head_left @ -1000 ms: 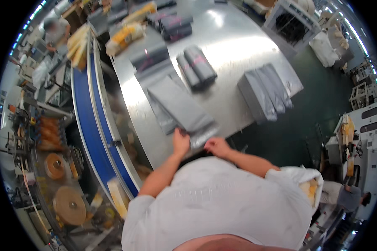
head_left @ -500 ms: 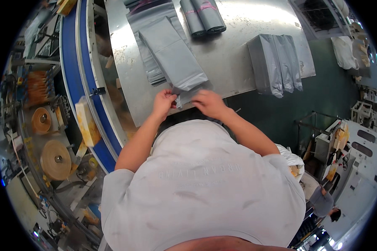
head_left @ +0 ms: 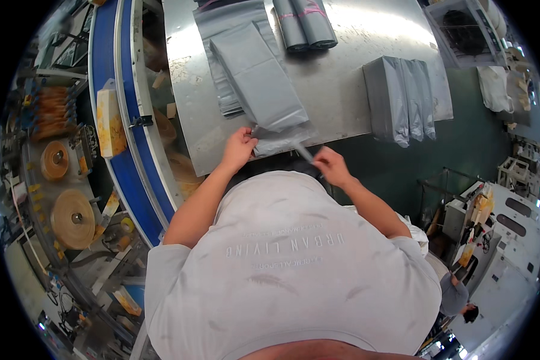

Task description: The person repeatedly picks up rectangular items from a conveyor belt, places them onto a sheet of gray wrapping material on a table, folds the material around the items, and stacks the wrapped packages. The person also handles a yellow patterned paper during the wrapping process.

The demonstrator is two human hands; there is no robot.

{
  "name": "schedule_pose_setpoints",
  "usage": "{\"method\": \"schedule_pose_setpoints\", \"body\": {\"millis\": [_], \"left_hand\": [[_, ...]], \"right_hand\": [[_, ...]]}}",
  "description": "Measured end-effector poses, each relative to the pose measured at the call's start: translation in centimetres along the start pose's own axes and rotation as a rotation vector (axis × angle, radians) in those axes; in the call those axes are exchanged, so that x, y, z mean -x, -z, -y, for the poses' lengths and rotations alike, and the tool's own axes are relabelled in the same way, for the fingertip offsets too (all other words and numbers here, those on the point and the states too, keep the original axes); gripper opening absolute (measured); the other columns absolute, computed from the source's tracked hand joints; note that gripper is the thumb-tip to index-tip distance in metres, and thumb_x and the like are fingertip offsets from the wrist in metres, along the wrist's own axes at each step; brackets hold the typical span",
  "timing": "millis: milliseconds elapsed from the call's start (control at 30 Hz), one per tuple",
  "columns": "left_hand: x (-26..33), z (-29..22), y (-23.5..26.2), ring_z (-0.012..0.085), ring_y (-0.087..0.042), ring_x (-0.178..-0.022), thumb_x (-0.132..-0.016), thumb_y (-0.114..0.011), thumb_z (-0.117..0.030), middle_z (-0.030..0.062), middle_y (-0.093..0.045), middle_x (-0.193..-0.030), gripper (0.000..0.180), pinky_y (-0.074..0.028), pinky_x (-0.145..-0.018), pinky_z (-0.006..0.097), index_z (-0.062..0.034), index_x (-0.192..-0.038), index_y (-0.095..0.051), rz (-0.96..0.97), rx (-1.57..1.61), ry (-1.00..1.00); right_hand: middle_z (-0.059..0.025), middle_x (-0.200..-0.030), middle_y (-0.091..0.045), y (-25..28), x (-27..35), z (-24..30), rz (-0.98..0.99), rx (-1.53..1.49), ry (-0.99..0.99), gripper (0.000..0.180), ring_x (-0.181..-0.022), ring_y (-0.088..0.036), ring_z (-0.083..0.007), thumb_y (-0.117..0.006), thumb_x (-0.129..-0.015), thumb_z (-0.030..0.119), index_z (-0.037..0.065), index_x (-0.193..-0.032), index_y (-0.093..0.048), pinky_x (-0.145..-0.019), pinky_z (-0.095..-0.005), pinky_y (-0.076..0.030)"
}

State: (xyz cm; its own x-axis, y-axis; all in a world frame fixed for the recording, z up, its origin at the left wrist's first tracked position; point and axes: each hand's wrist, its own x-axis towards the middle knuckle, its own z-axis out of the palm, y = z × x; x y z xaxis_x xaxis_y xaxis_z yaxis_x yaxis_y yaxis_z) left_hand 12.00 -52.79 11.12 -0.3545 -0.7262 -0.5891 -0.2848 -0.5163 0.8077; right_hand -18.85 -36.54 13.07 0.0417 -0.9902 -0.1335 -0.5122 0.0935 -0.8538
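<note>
A stack of folded grey plastic bags (head_left: 259, 75) lies at the near edge of the metal table, its near end covered by thin see-through plastic film (head_left: 275, 144). My left hand (head_left: 240, 147) is closed in a pinch on the left corner of that film. Off to the right, just past the table edge, my right hand (head_left: 333, 167) pinches the end of a narrow pale strip (head_left: 304, 152). The strip stretches from the film's near edge to my fingers. More grey bags (head_left: 231, 103) lie flat beneath the stack.
Two grey rolls (head_left: 306, 27) with pink ties lie at the far side of the metal table (head_left: 336, 90). Several wrapped grey packs (head_left: 396, 99) stand at its right edge. A blue conveyor (head_left: 121, 66) runs along the left. Another person (head_left: 456, 295) is at the lower right.
My right hand has moved right and toward me, drawing the strip out from the film. My left hand stays at the film's corner. The whole view has shifted slightly.
</note>
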Motion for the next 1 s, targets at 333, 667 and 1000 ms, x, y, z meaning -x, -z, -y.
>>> {"method": "schedule_pose_setpoints", "body": {"millis": [333,667,1000], "left_hand": [[2.0,-2.8,3.7,0.0266,-0.049,-0.140,-0.084,-0.067,-0.002,0.0109,-0.054,-0.149,0.053,-0.040,-0.116,0.046,-0.0138,-0.136,-0.062,-0.074,-1.097,-1.232],[-1.4,-4.6,5.5,0.0195,-0.046,-0.148,-0.090,-0.062,-0.012,0.0071,-0.060,-0.147,0.027,-0.030,-0.126,0.042,-0.0019,-0.113,-0.071,0.220,-1.510,-1.385],[-3.6,-3.2,3.8,0.0234,-0.068,-0.102,-0.094,-0.069,-0.002,0.0087,-0.069,-0.102,0.009,-0.053,-0.092,0.039,-0.0019,-0.089,-0.062,-0.189,-0.307,-0.886]], "right_hand": [[-0.0152,-0.117,-0.063,8.2,0.4,-2.5,-0.094,0.820,0.080,0.034,-0.116,-0.060,-0.0367,-0.068,-0.076,0.003,0.008,-0.109,-0.063,-0.096,-0.0463,-0.050],[-0.0064,-0.133,-0.068,6.6,-18.9,1.8,0.362,0.730,1.291,0.035,-0.137,-0.057,-0.0278,-0.065,-0.083,0.009,0.005,-0.118,-0.071,-0.111,-0.0418,-0.051],[-0.0121,-0.101,-0.072,2.9,-17.9,-0.8,0.167,-0.321,0.051,0.014,-0.090,-0.071,-0.0335,-0.064,-0.099,0.014,0.002,-0.103,-0.068,-0.077,-0.0388,-0.058]]}}
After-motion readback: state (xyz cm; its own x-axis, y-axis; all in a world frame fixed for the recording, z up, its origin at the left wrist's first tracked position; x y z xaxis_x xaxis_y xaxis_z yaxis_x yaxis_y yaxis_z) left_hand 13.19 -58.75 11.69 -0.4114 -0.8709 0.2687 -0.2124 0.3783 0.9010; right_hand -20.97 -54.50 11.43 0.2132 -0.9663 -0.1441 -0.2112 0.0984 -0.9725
